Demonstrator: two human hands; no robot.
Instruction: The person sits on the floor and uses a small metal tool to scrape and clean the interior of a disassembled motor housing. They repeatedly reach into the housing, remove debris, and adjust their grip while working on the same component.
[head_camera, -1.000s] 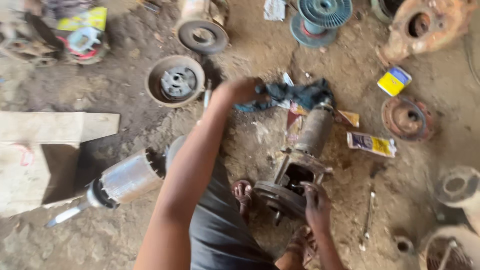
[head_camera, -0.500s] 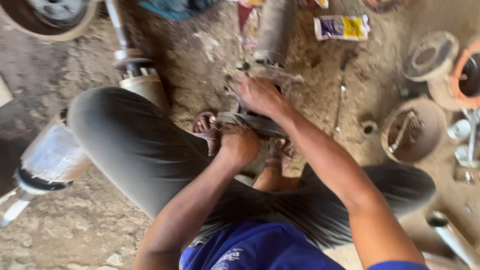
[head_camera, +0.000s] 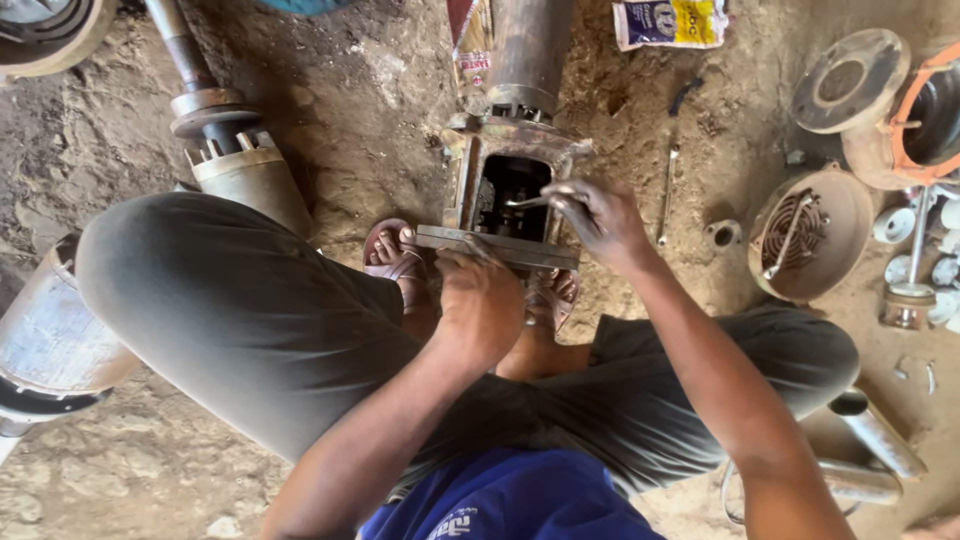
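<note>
While I look straight down over bent knees in grey trousers (head_camera: 230, 310), I see a rusty pump housing (head_camera: 505, 180) lying on the dirt floor (head_camera: 330, 90), its square flange (head_camera: 497, 247) nearest to me and its cylindrical body running away toward the top edge. My left hand (head_camera: 482, 300) is curled over the near edge of that flange, fingers closed on the metal, pressing down on it. My right hand (head_camera: 600, 222) sits at the right side of the housing's dark window, fingers pinched shut on a thin metal tool (head_camera: 527, 202) whose tip reaches into the opening. What kind of tool it is I cannot tell; only a short bright length shows. Both feet in pink sandals (head_camera: 392, 250) are tucked against the flange, one on each side of my left hand.

Just right of the housing a slim wrench (head_camera: 668, 195) lies on the dirt, with a small metal ring (head_camera: 722, 234) near it. Farther right stands a round rusty bowl-shaped casing (head_camera: 810, 240) with a coil inside, and above it a flat round flange plate (head_camera: 850, 80). To the left a shaft with a toothed collar (head_camera: 215, 130) lies at an angle, and a shiny metal cylinder (head_camera: 50, 330) lies beside my left knee. A yellow and white packet (head_camera: 670, 22) rests near the top edge.
</note>
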